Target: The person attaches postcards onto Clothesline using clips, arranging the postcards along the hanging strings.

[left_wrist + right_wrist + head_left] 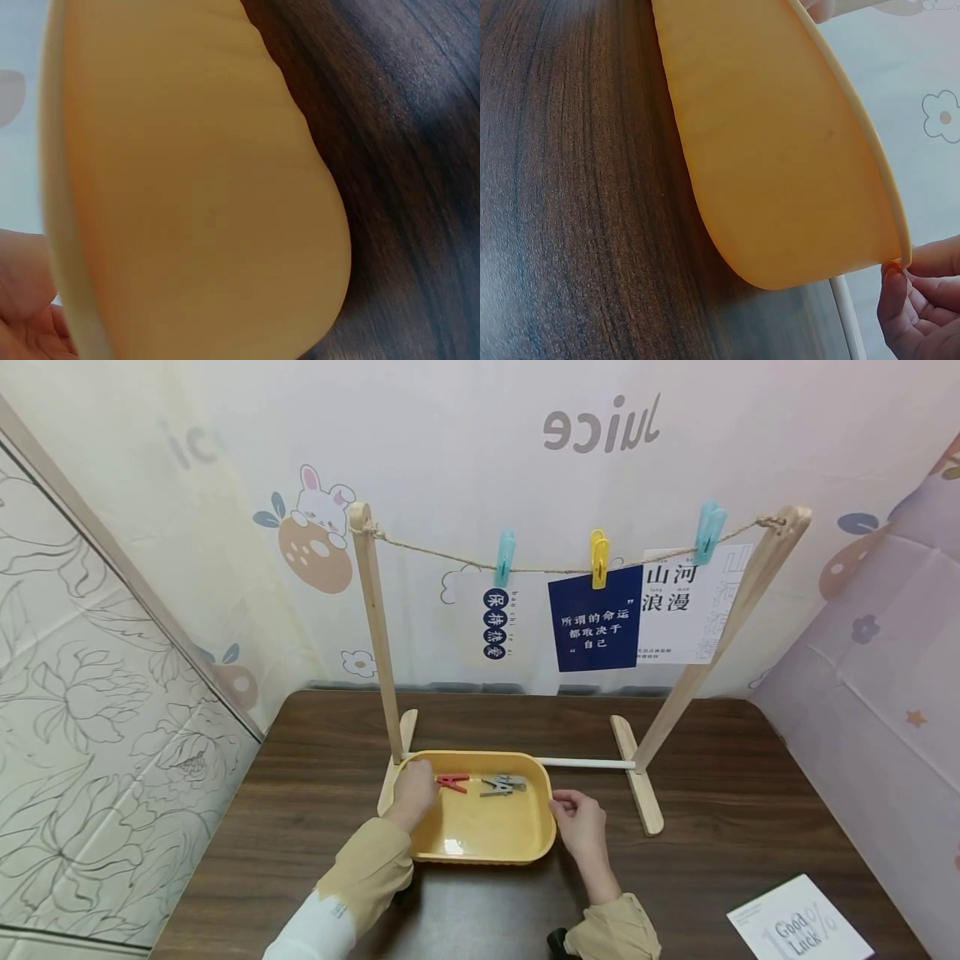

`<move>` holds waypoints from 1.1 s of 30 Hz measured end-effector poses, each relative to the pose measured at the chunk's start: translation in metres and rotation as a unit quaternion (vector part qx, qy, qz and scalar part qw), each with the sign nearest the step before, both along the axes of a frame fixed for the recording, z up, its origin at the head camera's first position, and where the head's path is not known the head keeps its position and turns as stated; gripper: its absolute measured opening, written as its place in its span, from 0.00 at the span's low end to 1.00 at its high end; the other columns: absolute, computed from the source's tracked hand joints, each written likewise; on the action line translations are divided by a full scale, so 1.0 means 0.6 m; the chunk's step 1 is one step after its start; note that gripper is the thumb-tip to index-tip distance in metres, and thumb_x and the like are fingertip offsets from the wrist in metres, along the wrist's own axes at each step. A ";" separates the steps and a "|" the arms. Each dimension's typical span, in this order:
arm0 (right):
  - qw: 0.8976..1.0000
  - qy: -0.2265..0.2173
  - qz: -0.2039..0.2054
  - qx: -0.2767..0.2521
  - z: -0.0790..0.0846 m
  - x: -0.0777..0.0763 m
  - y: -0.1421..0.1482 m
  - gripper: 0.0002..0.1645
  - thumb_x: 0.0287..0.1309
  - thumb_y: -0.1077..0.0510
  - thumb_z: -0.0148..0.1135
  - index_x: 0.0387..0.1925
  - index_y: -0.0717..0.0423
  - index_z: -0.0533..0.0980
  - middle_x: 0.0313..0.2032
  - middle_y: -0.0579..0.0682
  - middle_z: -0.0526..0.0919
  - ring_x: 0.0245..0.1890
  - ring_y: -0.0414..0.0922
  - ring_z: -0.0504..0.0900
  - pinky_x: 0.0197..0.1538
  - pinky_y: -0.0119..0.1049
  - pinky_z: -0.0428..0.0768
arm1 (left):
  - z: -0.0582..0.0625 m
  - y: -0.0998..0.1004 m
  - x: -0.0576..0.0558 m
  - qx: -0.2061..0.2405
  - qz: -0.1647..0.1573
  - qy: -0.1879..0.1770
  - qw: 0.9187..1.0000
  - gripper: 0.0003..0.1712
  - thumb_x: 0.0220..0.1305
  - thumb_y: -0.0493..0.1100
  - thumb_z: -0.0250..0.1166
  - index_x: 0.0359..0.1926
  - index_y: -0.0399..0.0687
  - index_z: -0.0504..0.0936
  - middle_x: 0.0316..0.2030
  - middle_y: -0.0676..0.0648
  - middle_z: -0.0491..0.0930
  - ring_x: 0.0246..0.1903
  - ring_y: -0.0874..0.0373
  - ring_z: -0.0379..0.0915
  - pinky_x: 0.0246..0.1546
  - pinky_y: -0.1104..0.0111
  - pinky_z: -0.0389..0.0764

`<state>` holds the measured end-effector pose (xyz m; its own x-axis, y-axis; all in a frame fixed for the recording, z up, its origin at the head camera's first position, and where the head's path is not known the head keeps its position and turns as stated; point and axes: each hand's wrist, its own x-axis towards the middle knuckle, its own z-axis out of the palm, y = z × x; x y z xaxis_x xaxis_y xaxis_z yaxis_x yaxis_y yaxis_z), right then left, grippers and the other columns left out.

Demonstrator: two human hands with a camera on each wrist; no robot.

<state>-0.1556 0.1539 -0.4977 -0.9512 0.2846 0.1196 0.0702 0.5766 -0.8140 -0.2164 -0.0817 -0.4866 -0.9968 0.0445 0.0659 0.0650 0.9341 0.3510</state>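
Observation:
A yellow plastic basin [480, 843] sits on the table before the wooden stand, seen from outside in both wrist views. My right hand [582, 827] pinches its right rim between thumb and fingers; the right wrist view shows the fingertips [894, 274] on that edge. At the left end my left hand [416, 789] reaches over the rim, fingers bent down and hidden; I cannot tell what they hold. Just right of it lies a red clothespin [452, 783] inside the basin. Grey clothespins [504, 785] lie farther right in there.
Behind the basin stands a wooden frame [378, 635] with a string. Blue [505, 558] [708, 532] and yellow clothespins [598, 560] hold a white card [493, 627], a navy card [597, 622] and another white card [682, 627]. A "Good Luck" card [799, 922] lies front right on the table [720, 810].

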 end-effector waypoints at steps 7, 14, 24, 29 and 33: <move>1.000 -0.003 0.007 0.000 0.001 0.000 0.000 0.06 0.48 0.67 0.61 0.31 0.67 0.79 0.22 0.53 0.80 0.21 0.42 0.76 0.23 0.29 0.72 | -0.012 0.003 -0.005 -0.025 0.006 -0.011 1.000 0.07 0.46 0.34 0.66 0.23 0.34 0.76 0.22 0.39 0.77 0.25 0.46 0.76 0.23 0.59 0.77; 1.000 -0.005 0.011 0.000 0.003 0.000 0.001 0.06 0.48 0.67 0.61 0.31 0.68 0.79 0.23 0.53 0.80 0.21 0.43 0.76 0.24 0.30 0.72 | -0.015 0.009 -0.011 -0.037 0.023 -0.035 0.998 0.02 0.49 0.32 0.61 0.24 0.35 0.77 0.24 0.39 0.77 0.26 0.47 0.76 0.23 0.59 0.77; 1.000 -0.007 0.012 -0.001 0.004 -0.002 0.000 0.06 0.48 0.67 0.61 0.31 0.67 0.79 0.23 0.52 0.80 0.22 0.42 0.76 0.24 0.30 0.72 | -0.018 0.016 -0.017 -0.036 0.045 -0.068 0.996 0.04 0.53 0.32 0.57 0.27 0.36 0.79 0.28 0.39 0.78 0.30 0.46 0.76 0.24 0.57 0.77; 1.000 -0.015 0.008 0.002 0.006 -0.002 0.001 0.06 0.48 0.66 0.61 0.31 0.67 0.79 0.22 0.52 0.80 0.22 0.42 0.75 0.24 0.30 0.72 | -0.021 0.020 -0.021 -0.041 0.052 -0.073 0.995 0.07 0.56 0.32 0.55 0.27 0.37 0.79 0.29 0.39 0.79 0.30 0.47 0.76 0.24 0.57 0.77; 1.000 -0.021 0.010 0.002 0.006 -0.002 0.001 0.06 0.48 0.66 0.61 0.31 0.67 0.79 0.22 0.52 0.80 0.21 0.42 0.75 0.24 0.30 0.72 | -0.025 0.022 -0.023 -0.045 0.052 -0.065 0.996 0.07 0.55 0.31 0.55 0.26 0.38 0.79 0.28 0.40 0.79 0.30 0.47 0.76 0.24 0.57 0.77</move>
